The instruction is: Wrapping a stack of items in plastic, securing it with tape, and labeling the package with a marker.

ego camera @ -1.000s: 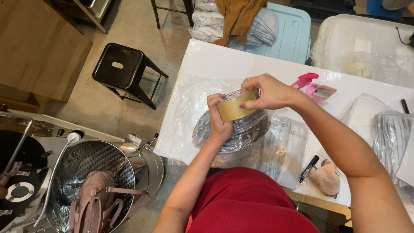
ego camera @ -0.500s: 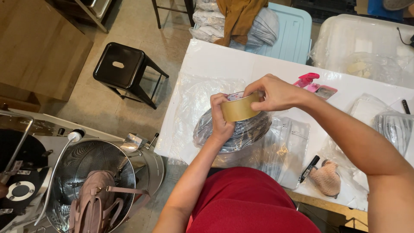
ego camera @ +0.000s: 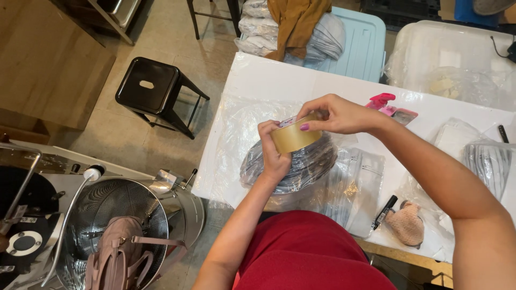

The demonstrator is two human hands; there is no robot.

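Red garment, bare forearms, purple polish on right thumbnail.

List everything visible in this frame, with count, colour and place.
tape roll: 1, tan, held in both hands above the table
bagged grey bundle: 1, grey in clear plastic, on the table under the hands
table: 1, white, centre
marker: 1, black, near table edge
stool: 1, black, on the floor at left
handbag: 1, pink, in a metal basket at lower left
bin lid: 1, light blue, top centre
left hand: 1, grips the roll from below
right hand: 1, fingers on the roll's top edge
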